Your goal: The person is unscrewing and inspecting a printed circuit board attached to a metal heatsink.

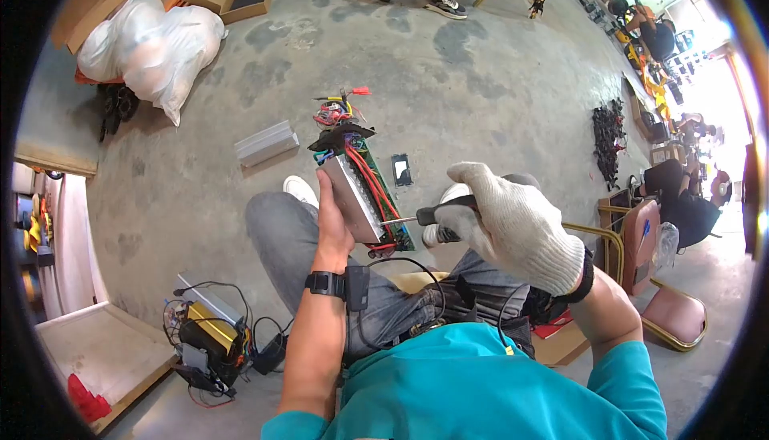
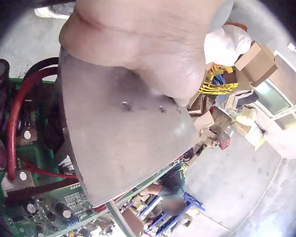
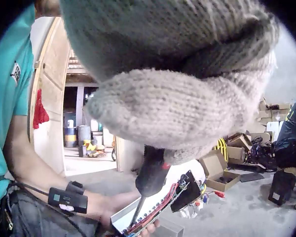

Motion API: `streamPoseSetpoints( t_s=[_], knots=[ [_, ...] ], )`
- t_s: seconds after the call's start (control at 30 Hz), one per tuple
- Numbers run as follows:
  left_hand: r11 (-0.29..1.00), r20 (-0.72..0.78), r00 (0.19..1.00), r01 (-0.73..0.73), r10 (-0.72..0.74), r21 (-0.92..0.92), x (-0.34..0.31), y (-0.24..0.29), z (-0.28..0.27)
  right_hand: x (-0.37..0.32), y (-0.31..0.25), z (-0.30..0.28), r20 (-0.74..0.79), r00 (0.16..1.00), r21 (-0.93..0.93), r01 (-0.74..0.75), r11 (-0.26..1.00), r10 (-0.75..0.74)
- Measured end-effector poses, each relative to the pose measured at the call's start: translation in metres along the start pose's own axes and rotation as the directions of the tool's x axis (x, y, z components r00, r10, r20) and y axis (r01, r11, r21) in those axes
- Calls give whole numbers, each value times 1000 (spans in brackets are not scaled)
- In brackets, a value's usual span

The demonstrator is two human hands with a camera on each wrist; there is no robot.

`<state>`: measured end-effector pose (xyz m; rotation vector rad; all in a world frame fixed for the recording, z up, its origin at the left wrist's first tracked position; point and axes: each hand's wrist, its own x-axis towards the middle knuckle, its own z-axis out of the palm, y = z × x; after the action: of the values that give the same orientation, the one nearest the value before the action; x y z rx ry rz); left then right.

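Observation:
A green circuit board (image 1: pixel 394 214) with red wires and a flat metal heatsink (image 1: pixel 349 199) is tilted above the lap in the head view. The bare left hand (image 1: pixel 333 220) grips it from the heatsink side; in the left wrist view the palm (image 2: pixel 138 44) lies against the metal plate (image 2: pixel 123 133). The gloved right hand (image 1: pixel 513 220) holds a screwdriver (image 1: pixel 424 215), its shaft reaching the board beside the heatsink edge. In the right wrist view, gloved fingers (image 3: pixel 158 106) wrap the dark screwdriver handle (image 3: pixel 152 173), and its tip is among the parts along the heatsink.
On the floor lie a metal housing piece (image 1: pixel 267 144) and a phone-like black object (image 1: pixel 401 170). A gold device with cables (image 1: pixel 212 325) is at lower left, white bags (image 1: pixel 152 51) at upper left. Chairs (image 1: pixel 674 316) and other people are at the right.

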<state>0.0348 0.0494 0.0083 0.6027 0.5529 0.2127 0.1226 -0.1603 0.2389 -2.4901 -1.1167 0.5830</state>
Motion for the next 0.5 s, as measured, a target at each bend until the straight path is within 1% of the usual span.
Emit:
streamPoseSetpoints(
  t_s=[0.03, 0.1, 0.13, 0.2, 0.23, 0.27, 0.3, 0.33, 0.37, 0.4, 0.43, 0.5],
  knots=[
    [1000, -9, 1000, 8, -8, 8, -1, 0, 0, -1, -2, -3, -1, 1000, 2, -2, 1000, 2],
    [1000, -18, 1000, 14, -14, 17, -2, 1, -1, -2, -9, -13, -24, 994, -14, 108, 994, -108],
    [1000, -12, 1000, 14, -14, 8, -2, 1, 0, -1, -6, -13, -25, 994, -15, 110, 994, -111],
    [1000, -5, 1000, 13, -13, -4, -3, -1, 0, -2, 3, -10, -57, 948, -33, 312, 950, -313],
    [1000, -2, 1000, 16, -17, -15, -2, -1, 1, -2, 2, -8, -57, 947, -36, 315, 948, -316],
    [999, 1, 1000, 22, -22, -24, -2, 0, 1, -4, -1, -5, -13, 984, -28, 180, 983, -180],
    [999, 1, 1000, 20, -20, -26, 0, -1, -2, -4, -4, -4, 32, 999, -27, 41, 999, -40],
    [999, 44, 999, 27, -25, -40, 1, -1, -5, -3, -4, -4, 32, 999, -26, 41, 999, -40],
    [998, 88, 996, 37, -32, -53, 2, -2, -8, -3, -5, -4, 1, 999, 14, 34, 999, -34],
    [998, 88, 996, 36, -31, -51, 2, -1, -6, -2, -5, -4, -29, 999, 52, 32, 998, -30],
    [999, 64, 997, 35, -32, -36, 0, -1, -4, -2, -5, -7, -28, 999, 56, 32, 998, -31],
    [999, 36, 999, 34, -33, -22, -1, -1, -3, -4, -3, -18, -11, 980, -56, 200, 978, -201]
  ],
)
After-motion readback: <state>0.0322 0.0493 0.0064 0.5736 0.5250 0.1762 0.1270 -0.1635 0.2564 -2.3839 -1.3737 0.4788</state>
